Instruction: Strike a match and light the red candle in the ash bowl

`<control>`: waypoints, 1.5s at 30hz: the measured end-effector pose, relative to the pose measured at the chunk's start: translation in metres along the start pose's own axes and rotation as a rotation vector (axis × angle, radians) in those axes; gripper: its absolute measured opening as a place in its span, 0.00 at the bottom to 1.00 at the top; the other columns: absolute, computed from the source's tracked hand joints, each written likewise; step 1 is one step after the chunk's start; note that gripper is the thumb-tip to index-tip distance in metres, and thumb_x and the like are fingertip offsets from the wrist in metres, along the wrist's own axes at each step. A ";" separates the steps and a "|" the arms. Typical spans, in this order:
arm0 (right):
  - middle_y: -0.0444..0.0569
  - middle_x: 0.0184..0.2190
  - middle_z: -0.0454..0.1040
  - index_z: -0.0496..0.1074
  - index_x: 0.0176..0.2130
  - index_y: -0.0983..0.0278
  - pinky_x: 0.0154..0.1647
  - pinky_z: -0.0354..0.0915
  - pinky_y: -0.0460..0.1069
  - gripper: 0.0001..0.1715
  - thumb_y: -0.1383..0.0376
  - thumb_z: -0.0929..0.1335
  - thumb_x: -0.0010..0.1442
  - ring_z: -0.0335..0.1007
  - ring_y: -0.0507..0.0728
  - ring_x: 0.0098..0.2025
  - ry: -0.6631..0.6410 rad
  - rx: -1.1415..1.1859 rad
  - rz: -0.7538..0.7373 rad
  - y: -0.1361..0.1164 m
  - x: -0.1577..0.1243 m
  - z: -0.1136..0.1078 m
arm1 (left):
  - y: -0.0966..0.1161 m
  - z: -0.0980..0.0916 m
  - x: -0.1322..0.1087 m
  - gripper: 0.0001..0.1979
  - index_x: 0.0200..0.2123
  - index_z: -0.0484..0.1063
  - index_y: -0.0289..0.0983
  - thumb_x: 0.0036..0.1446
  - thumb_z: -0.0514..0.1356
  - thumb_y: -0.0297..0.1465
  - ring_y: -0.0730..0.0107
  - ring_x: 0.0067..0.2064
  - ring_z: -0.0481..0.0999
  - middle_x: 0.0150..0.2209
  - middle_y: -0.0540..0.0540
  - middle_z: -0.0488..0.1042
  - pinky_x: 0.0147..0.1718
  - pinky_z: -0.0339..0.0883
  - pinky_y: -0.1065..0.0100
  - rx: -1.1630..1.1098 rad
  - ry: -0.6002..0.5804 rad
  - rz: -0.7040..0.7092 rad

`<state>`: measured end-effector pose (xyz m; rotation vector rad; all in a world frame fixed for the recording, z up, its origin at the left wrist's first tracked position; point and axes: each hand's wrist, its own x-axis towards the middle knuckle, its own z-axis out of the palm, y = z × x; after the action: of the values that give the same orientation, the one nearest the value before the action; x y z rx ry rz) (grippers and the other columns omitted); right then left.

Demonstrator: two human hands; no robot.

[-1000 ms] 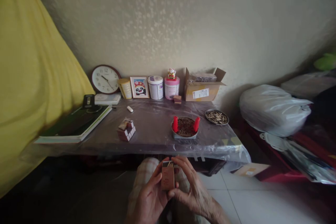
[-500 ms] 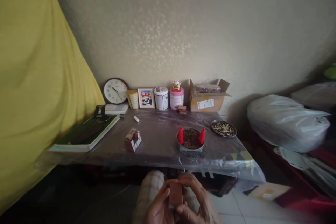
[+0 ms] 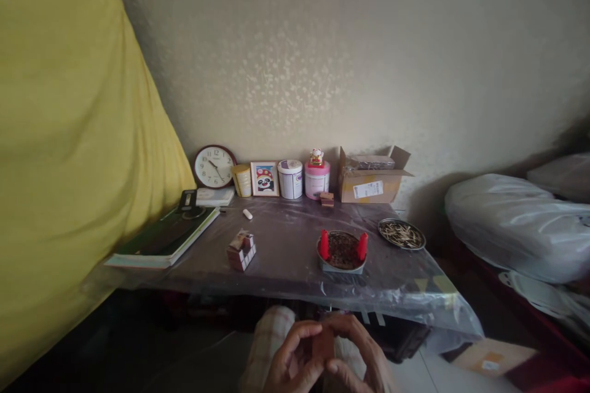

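A small reddish-brown matchbox (image 3: 324,342) is held low in front of me, over my lap and just short of the table's front edge. My left hand (image 3: 295,359) grips it from the left, with fingers and thumb bent around it. From the other side my right hand (image 3: 364,353) closes on it too, its index finger at the top and its thumb lower down. The fingers cover part of the box, and I cannot make out whether it is open. Beyond the hands stands a round pot (image 3: 342,264) of dark grains with two red candles (image 3: 325,245) upright in it.
On the plastic-covered table (image 3: 286,245) are a stack of small boxes (image 3: 241,252), a dish of matchsticks (image 3: 402,234), a white eraser-like piece (image 3: 247,214) and a large book (image 3: 161,236). A clock (image 3: 214,166), tubs (image 3: 290,180) and an open carton (image 3: 369,187) line the wall.
The view has shifted slightly, so everything sits a little further right and lower. The matchbox has turned between my hands, and the left thumb has come across its lower part.
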<state>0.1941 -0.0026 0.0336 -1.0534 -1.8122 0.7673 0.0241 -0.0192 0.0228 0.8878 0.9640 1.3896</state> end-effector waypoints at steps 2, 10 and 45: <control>0.54 0.49 0.76 0.72 0.51 0.59 0.52 0.71 0.52 0.24 0.52 0.70 0.58 0.73 0.62 0.52 -0.014 0.121 0.073 0.003 -0.001 0.000 | 0.001 0.000 0.000 0.15 0.35 0.80 0.45 0.41 0.71 0.41 0.53 0.46 0.77 0.40 0.45 0.79 0.47 0.68 0.60 -0.014 -0.005 -0.017; 0.48 0.33 0.81 0.79 0.34 0.61 0.40 0.76 0.47 0.10 0.57 0.74 0.53 0.80 0.59 0.36 0.241 0.491 0.204 0.018 0.005 0.000 | -0.005 -0.003 0.006 0.19 0.32 0.81 0.39 0.37 0.72 0.43 0.60 0.39 0.79 0.35 0.41 0.83 0.36 0.69 0.65 -0.217 0.095 -0.155; 0.48 0.42 0.77 0.71 0.41 0.57 0.46 0.71 0.45 0.08 0.67 0.63 0.65 0.76 0.54 0.44 0.169 -0.072 -0.234 -0.001 -0.005 0.015 | -0.002 0.007 0.003 0.16 0.34 0.80 0.39 0.39 0.72 0.38 0.57 0.46 0.77 0.39 0.43 0.82 0.49 0.68 0.60 -0.217 0.046 -0.126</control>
<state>0.1817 -0.0085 0.0259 -0.9035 -1.7883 0.4615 0.0314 -0.0159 0.0238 0.6251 0.8701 1.3814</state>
